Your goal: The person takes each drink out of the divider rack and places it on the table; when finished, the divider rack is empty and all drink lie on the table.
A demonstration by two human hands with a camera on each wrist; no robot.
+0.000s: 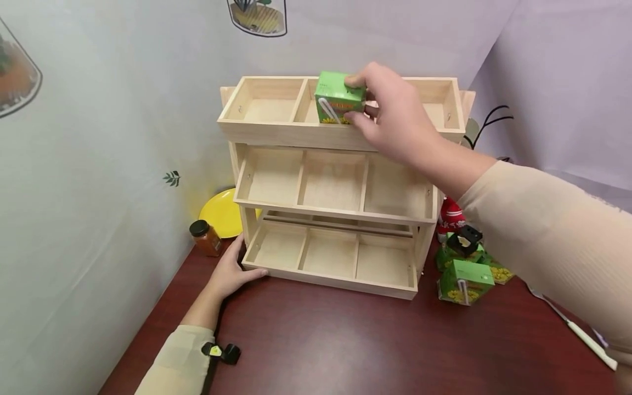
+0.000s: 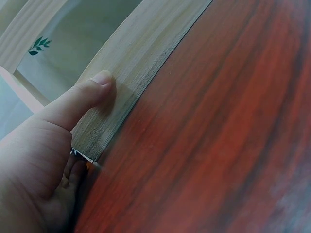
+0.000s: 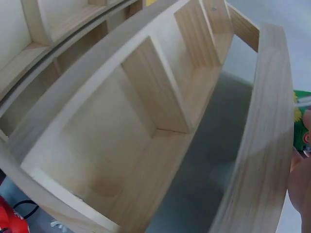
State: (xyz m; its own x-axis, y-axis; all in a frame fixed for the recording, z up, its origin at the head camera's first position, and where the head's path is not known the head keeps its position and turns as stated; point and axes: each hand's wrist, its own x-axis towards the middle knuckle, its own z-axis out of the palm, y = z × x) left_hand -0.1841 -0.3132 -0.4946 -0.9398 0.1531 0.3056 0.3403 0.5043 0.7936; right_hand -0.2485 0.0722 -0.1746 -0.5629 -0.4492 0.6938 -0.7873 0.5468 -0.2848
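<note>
A three-tier wooden shelf (image 1: 291,133) with divided compartments stands on the dark table. My right hand (image 1: 397,109) grips a small green drink carton (image 1: 328,97) with a straw on its front, at the middle compartment of the top tier. In the right wrist view, just a piece of the carton (image 3: 299,114) shows past the top board. My left hand (image 1: 230,275) holds the shelf's lower left corner. Its thumb (image 2: 92,92) presses the bottom tier's front board (image 2: 141,53) in the left wrist view, with the other fingers round the side, partly hidden.
Several more green cartons (image 1: 464,282) stand right of the shelf, near a red figure (image 1: 450,216) and a black clip-like object (image 1: 464,241). A white-handled utensil (image 1: 590,343) lies far right. On the left are a yellow plate (image 1: 222,211) and a black-lidded jar (image 1: 206,238).
</note>
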